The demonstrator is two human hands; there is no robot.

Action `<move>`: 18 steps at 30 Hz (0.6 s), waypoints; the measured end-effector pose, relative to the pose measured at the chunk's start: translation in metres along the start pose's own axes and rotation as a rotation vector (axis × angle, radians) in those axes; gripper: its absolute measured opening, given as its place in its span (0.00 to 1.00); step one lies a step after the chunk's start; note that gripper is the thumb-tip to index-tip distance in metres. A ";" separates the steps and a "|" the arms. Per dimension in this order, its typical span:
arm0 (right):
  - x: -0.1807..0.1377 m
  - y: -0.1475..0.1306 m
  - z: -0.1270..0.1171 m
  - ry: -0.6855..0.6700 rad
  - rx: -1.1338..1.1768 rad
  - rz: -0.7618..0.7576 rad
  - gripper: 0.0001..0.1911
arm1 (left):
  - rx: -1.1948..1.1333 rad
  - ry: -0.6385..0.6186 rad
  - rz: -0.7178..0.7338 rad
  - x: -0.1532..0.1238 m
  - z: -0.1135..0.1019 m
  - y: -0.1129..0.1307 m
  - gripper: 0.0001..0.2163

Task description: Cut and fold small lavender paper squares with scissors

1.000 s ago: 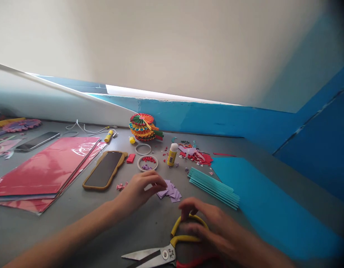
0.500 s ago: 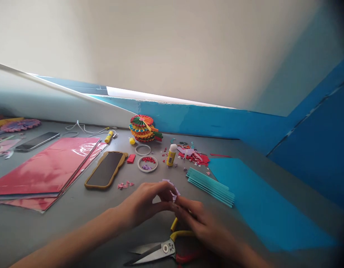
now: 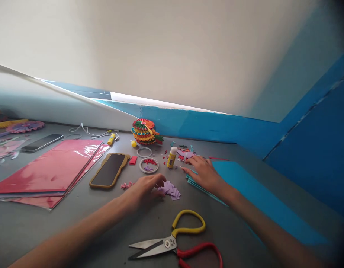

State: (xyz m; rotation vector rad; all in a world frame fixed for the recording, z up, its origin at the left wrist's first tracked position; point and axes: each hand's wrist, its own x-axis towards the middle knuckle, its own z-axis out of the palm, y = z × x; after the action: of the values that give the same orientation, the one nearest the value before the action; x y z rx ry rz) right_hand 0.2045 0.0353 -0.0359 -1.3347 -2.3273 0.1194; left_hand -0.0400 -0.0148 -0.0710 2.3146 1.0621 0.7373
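My left hand (image 3: 147, 188) is beside a small heap of lilac paper pieces (image 3: 172, 190). Its fingers curve loosely and stand apart from the thumb, with nothing visible in them; whether they touch the heap I cannot tell. My right hand (image 3: 206, 174) reaches over the teal paper strips (image 3: 208, 191), hiding part of them. Its fingers are spread close to the lilac and red scraps (image 3: 185, 153) and hold nothing that I can see. An upright glue stick (image 3: 172, 158) stands just left of them. Scissors (image 3: 167, 243) with yellow and red handles lie partly open in front.
A blue sheet (image 3: 261, 197) covers the right side. On the left lie a cased phone (image 3: 110, 169), red plastic-wrapped paper packs (image 3: 49, 163) and another phone (image 3: 42, 143). Two rings (image 3: 148, 165) (image 3: 144, 152) and a folded-paper ornament (image 3: 144, 131) are farther back.
My hands have come apart from over the lilac pieces. The right moved up and right to the strips and scraps; the left drew slightly left. The lilac heap and scissor handles are now uncovered.
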 end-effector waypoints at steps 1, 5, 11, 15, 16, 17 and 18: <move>-0.001 0.006 0.003 0.008 -0.030 0.007 0.13 | 0.007 -0.010 -0.003 0.001 0.002 -0.002 0.12; -0.020 0.007 0.011 0.015 -0.081 -0.029 0.10 | 0.015 -0.020 -0.024 0.001 0.006 -0.004 0.12; -0.043 -0.023 0.014 -0.018 -0.051 -0.143 0.08 | -0.017 -0.031 -0.042 -0.001 0.003 -0.006 0.12; -0.048 -0.031 0.018 -0.047 -0.028 -0.197 0.08 | -0.033 -0.061 -0.028 0.001 0.002 -0.013 0.11; -0.049 -0.032 0.019 -0.054 -0.024 -0.205 0.09 | -0.033 -0.066 -0.024 0.001 0.002 -0.014 0.11; -0.050 -0.032 0.019 -0.061 -0.021 -0.210 0.09 | -0.031 -0.068 -0.020 0.001 0.003 -0.015 0.11; -0.051 -0.032 0.019 -0.066 -0.017 -0.214 0.09 | -0.026 -0.069 -0.016 0.001 0.003 -0.016 0.11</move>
State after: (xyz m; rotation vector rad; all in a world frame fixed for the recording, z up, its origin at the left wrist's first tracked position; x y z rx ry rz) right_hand 0.1926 -0.0217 -0.0613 -1.0963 -2.5144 0.0774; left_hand -0.0462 -0.0056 -0.0828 2.2902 1.0335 0.6569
